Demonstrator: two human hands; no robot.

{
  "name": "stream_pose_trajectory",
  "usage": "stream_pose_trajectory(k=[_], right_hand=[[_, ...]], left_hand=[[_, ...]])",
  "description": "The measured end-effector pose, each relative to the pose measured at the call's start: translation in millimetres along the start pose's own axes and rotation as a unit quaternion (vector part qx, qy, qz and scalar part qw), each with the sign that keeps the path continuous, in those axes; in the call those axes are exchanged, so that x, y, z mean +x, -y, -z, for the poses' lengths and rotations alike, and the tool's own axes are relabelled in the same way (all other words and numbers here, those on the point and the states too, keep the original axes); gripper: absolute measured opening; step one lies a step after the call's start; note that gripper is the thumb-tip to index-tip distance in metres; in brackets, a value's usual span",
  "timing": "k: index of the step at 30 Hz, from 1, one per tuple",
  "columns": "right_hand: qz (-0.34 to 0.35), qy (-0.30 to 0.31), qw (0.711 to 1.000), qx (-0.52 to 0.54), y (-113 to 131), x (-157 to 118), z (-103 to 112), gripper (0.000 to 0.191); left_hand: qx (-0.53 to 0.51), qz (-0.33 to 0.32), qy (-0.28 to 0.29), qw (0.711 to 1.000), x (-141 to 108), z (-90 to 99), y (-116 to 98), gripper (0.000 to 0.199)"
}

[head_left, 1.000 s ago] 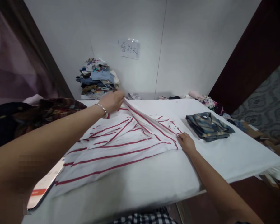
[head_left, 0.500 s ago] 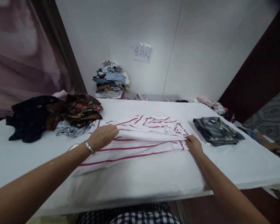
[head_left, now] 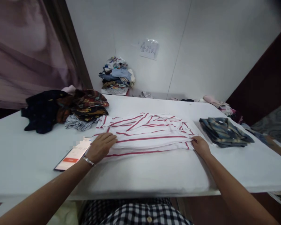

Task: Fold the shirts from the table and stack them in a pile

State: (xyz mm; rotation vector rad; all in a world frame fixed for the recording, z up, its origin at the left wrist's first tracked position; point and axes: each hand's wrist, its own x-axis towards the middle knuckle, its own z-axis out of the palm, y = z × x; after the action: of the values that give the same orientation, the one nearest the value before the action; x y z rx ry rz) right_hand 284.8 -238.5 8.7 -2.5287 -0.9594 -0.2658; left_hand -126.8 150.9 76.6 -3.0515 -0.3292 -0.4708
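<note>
A white shirt with red stripes (head_left: pixel 147 134) lies partly folded in front of me, its layers wrinkled toward the far side. My left hand (head_left: pixel 101 146), with a silver bracelet on its wrist, is over the shirt's left end; its fingers are together on the cloth and the thumb is hidden. At the right end, my right hand (head_left: pixel 200 146) pinches the edge of the fold. A lit phone (head_left: pixel 72 156) lies just left of my left hand, partly behind it. Right of my right hand is a folded dark plaid shirt (head_left: pixel 226 132).
Dark and patterned clothes (head_left: pixel 49 109) are heaped at the left of the white table (head_left: pixel 154 178). Behind it a tall pile of clothes (head_left: pixel 118 76) stands against the wall, below and left of a paper sign (head_left: pixel 149 50). More clothes (head_left: pixel 221 106) lie at the back right.
My left hand has come left and nearer to me. The shirt's lower left part has drawn in, uncovering the phone. My right hand keeps its pinch, and the view has shifted slightly.
</note>
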Motion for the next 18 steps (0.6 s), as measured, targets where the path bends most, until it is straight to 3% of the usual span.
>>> stream_pose_trajectory(k=[5,12,18], right_hand=[[0.002,0.007,1.0,0.025,-12.3,-3.6,0.0,0.032],[-0.035,0.0,0.997,0.074,-15.2,-5.3,0.6,0.027],[0.018,-0.001,0.998,0.058,-3.5,-12.2,10.7,0.027]], left_hand=[[-0.027,0.029,0.101,0.994,-18.7,-8.1,-10.5,0.047],[-0.008,0.068,0.084,0.994,-31.4,-3.1,-19.7,0.052],[0.016,0.087,0.075,0.993,-38.8,-7.4,-13.9,0.055]])
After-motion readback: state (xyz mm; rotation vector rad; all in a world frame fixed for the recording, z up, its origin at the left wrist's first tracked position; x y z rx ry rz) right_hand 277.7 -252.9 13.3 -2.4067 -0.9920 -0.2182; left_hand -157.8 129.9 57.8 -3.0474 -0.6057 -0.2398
